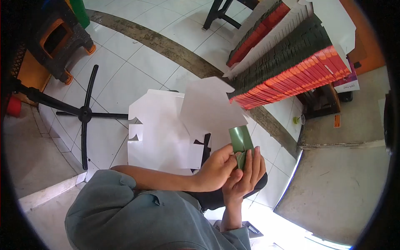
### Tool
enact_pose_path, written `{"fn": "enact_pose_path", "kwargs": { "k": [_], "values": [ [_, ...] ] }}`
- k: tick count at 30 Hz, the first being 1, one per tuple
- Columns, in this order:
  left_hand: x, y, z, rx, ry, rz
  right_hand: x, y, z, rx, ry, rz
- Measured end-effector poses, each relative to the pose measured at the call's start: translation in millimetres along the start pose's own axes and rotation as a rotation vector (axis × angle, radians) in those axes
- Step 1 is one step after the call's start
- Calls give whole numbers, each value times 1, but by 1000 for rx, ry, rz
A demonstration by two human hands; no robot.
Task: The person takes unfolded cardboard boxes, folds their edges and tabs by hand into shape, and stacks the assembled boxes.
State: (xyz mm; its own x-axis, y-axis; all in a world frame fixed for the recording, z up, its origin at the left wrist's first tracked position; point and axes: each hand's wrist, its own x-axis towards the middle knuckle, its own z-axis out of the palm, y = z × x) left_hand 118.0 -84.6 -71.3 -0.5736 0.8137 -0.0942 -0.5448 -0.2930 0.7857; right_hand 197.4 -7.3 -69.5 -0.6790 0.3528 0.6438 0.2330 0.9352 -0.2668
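A small glossy green card piece [241,139] is held up between my two hands, its lower end bent or folded. My left hand [217,166] pinches its lower left side with thumb and fingers. From the right, my right hand [246,173] closes around its lower right edge, fingers pointing up along it. Just beyond the hands lie flat white die-cut cardboard sheets [160,129] with notched tabs. Another white sheet [210,104] overlaps them, slanting up toward the right.
A long row of packed red and dark green flat cartons [287,71] stands at the upper right in white cardboard. A black stand with crossed legs [85,113] is on the tiled floor at left. A dark plastic stool [58,41] stands upper left; a worn panel [341,183] is at right.
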Motion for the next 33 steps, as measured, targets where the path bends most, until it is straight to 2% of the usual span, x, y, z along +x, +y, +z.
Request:
{"fn": "enact_pose_path", "kwargs": {
  "k": [2, 4, 5, 6, 8, 10, 12, 13, 14, 16, 17, 18, 20, 21, 22, 24, 29, 30, 32, 33],
  "values": [
    [-1, -3, 2, 81, 10, 62, -4, 0, 2, -10, -1, 20],
    [-3, 2, 2, 206, -115, 51, -1, -8, 2, -35, 74, 153],
    [-4, -1, 8, 58, -121, 112, 1, -14, -3, -29, -4, 221],
    [-3, -1, 6, 62, -121, 109, -2, -14, -6, -26, -3, 225],
    [3, -3, -2, 672, -142, 697, -10, -12, -11, 585, 156, 534],
    [-1, -2, -8, 651, -139, 680, -5, 0, -23, 647, 360, 718],
    [-7, 10, -11, 671, -265, 748, -1, 35, -21, 708, 459, 562],
    [-9, 9, -11, 616, -323, 750, 11, 31, -32, 363, 323, 551],
    [-10, 11, -9, 614, -327, 745, 9, 34, -33, 360, 324, 556],
    [-7, 18, -4, 583, -260, 631, -1, 47, -31, 716, 242, 597],
    [2, 32, -6, 756, -218, 749, -7, 53, -34, 810, 211, 534],
    [2, 39, -6, 758, -220, 744, -12, 53, -33, 810, 211, 540],
    [1, 46, -5, 547, -154, 354, -10, 37, -30, 803, 376, 617],
    [2, 46, -6, 534, -229, 367, -13, 39, -29, 604, 386, 607],
    [3, 44, -7, 536, -233, 360, -12, 36, -30, 602, 389, 614],
    [7, 41, -9, 559, -271, 598, -6, 26, -37, 803, 253, 569],
    [8, 53, -8, 342, -339, 547, -11, 19, -49, 767, -148, 527],
    [10, 54, -7, 301, -347, 554, -9, 18, -48, 748, -150, 499],
    [11, 60, -12, 454, -374, 686, -4, 13, -49, 724, -148, 489],
    [9, 60, -12, 458, -318, 708, 1, 10, -48, 713, -175, 437]
  ]
}}
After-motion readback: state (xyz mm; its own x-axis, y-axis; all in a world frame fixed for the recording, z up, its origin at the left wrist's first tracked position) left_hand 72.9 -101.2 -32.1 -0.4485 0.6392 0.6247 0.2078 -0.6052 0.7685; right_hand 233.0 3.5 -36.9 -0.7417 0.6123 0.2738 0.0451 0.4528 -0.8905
